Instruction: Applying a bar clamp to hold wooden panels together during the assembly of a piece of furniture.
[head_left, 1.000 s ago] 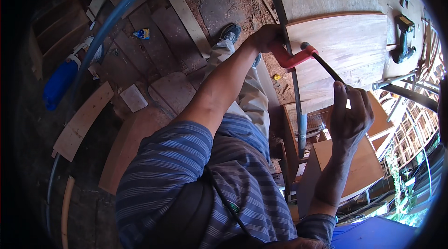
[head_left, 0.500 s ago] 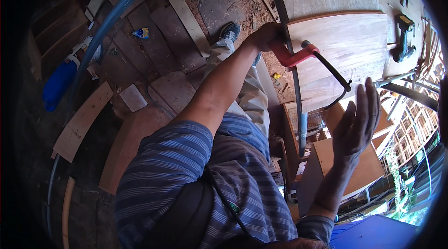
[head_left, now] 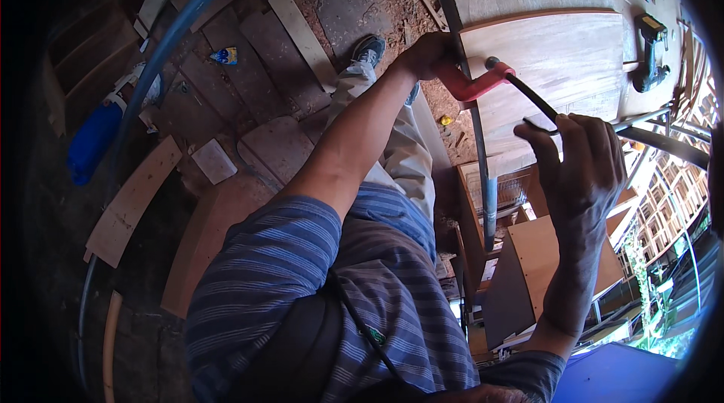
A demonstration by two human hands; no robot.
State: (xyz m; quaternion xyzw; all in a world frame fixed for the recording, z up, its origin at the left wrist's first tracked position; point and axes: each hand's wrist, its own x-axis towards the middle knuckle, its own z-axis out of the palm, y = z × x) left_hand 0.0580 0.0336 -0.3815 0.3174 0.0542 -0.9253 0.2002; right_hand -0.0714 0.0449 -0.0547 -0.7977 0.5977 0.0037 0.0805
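A red G-clamp [head_left: 475,90] with a long black screw sits over the dark metal edge [head_left: 478,127] of the workbench, by a pale wooden board [head_left: 554,44] lying on the bench top. My left hand [head_left: 428,56] is closed round the back of the clamp's red frame at that edge, its fingertips partly hidden. At the outer end of the black screw, the fingers of my right hand [head_left: 587,169] are curled on the handle, with the thumb on its near side.
A cordless drill [head_left: 648,52] lies on the bench right of the board. Wooden cabinet parts [head_left: 528,248] stand below the bench. Planks [head_left: 305,41] and wood chips cover the floor by my feet. A blue metal pipe [head_left: 172,37] curves past on the left.
My right hand has moved up from beside the screw, open and upright, and its fingers have closed on the handle end. The left hand keeps its hold on the clamp.
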